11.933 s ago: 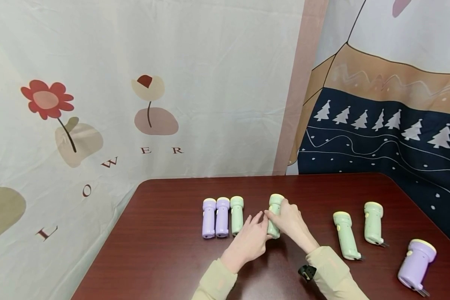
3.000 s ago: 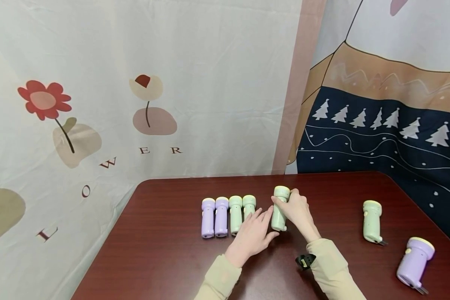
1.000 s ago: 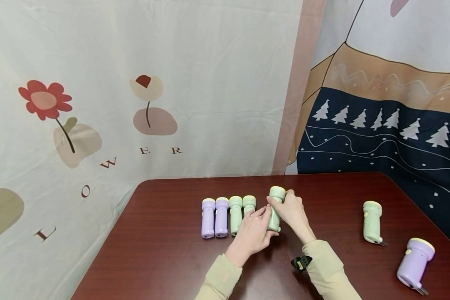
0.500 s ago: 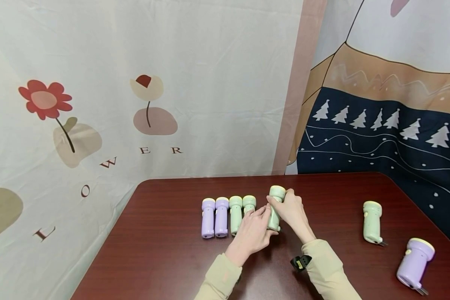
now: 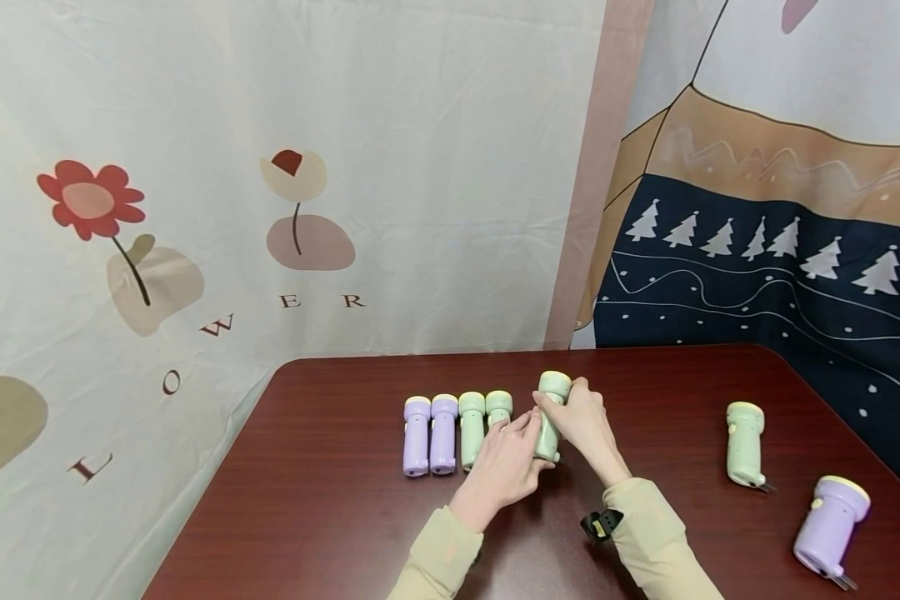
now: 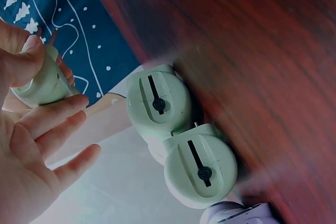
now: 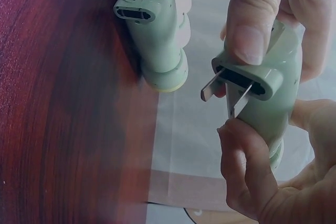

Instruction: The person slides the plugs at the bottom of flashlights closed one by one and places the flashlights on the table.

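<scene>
Both hands hold a green flashlight (image 5: 555, 383) in front of me. My left hand (image 5: 498, 475) has its thumb on the base end, and in the left wrist view several of its fingers (image 6: 60, 135) are spread. My right hand (image 5: 585, 425) grips the flashlight from the right. In the right wrist view, two metal prongs stick out of its base (image 7: 273, 80), with a fingertip of my right hand (image 7: 294, 198) at one prong. Left of the hands, two purple flashlights (image 5: 416, 442) and two green ones (image 5: 471, 429) lie side by side; my left hand partly hides the rightmost.
On the right of the brown table (image 5: 307, 500) lie another green flashlight (image 5: 744, 442), prongs out, and a tilted purple flashlight (image 5: 828, 525), also prongs out. A printed cloth (image 5: 450, 167) hangs behind the table's back edge.
Since the oldest frame, a second green flashlight has joined the row, and one from the right side is now in the hands. Both hands have barely moved in the last second.
</scene>
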### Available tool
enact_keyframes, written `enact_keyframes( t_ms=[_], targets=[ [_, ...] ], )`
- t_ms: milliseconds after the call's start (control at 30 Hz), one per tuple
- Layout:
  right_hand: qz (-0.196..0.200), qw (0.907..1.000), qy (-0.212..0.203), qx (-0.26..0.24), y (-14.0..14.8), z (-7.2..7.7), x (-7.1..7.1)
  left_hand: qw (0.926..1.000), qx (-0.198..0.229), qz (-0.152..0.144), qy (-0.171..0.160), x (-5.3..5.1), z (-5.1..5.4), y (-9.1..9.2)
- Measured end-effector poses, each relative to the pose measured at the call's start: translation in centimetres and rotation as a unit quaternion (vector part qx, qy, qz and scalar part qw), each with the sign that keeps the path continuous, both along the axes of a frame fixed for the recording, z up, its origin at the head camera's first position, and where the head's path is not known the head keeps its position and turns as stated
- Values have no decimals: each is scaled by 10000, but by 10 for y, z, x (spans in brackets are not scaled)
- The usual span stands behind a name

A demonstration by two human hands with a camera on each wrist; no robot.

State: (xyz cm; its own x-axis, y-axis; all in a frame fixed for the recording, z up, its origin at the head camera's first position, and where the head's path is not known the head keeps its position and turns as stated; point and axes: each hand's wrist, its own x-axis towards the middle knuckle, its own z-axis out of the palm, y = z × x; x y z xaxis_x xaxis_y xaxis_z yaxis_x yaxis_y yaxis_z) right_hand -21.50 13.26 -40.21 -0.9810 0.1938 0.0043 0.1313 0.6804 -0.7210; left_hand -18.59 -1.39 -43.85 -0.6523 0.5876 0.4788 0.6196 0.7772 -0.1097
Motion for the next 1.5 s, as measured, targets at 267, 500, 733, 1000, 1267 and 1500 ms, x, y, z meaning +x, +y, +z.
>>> enact_keyframes(
  t_ms=[267, 500, 733, 1000, 1267, 1500],
  targets=[
    [19, 10000, -37, -2, 0, 1, 1, 9999, -23, -70, -112, 0, 1, -1],
    [14, 10000, -15, 5, 0, 1, 1, 9998, -86, -58, -160, 1, 2, -1],
    [26, 10000, 9, 2, 1, 1, 1, 9998, -99, -125, -129, 3, 3, -2],
    [62, 10000, 56, -19, 1, 1, 2, 9993, -138, -158, -316, 4, 4, -3],
    [98, 9999, -17, -33, 2, 0, 1, 9987, -77, -221, -453, 3, 3, -3],
    [158, 9996, -174, -147, 2, 1, 1, 9980, -63, -287, -558, 4, 5, -3]
  ],
)
